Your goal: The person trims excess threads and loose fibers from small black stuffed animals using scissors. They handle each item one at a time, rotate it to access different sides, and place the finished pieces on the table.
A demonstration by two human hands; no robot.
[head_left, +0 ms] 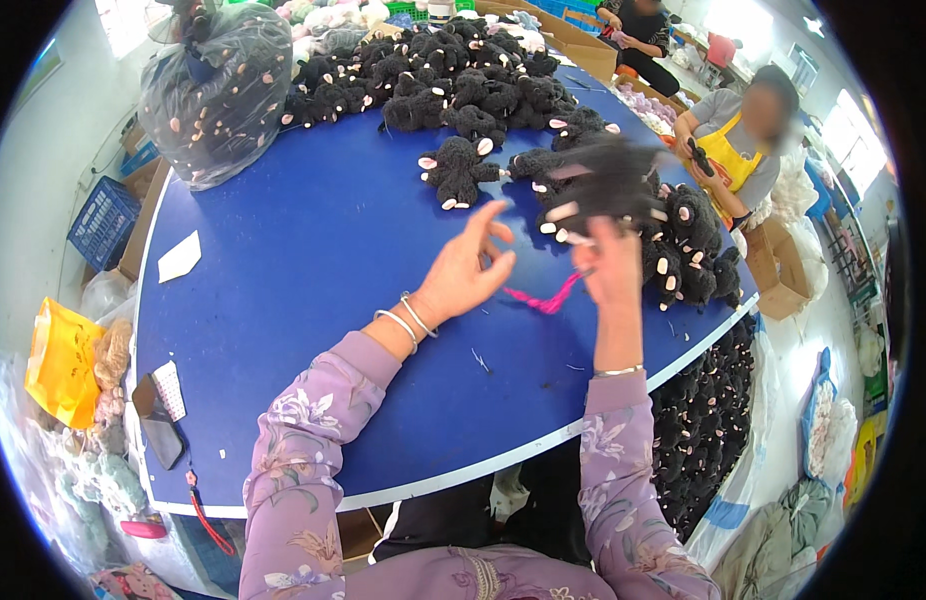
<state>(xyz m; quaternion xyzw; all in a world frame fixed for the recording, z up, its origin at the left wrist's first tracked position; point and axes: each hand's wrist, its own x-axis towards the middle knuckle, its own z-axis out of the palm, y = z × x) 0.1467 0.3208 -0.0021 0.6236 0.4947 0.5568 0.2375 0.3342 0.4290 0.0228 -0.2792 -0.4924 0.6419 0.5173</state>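
Observation:
Over the blue table, my left hand (467,264) is raised with its fingers apart and nothing in them. A black plush toy (455,172) with pink ears lies just beyond it. My right hand (613,265) is partly smeared by motion and its fingers are curled on a bright pink twisted cord-like strip (545,300), which trails toward my left hand. Whatever the strip is fastened to is hidden in the fingers. Directly above my right fingertips is another black plush toy (608,185), badly blurred; I cannot tell whether the hand touches it.
Black plush toys (473,85) are heaped at the back and right of the table (313,250). A clear bag (218,100) of them stands back left. A phone (158,425) lies at the left edge. Another person (748,140) works at the right, beside a cardboard box (778,270).

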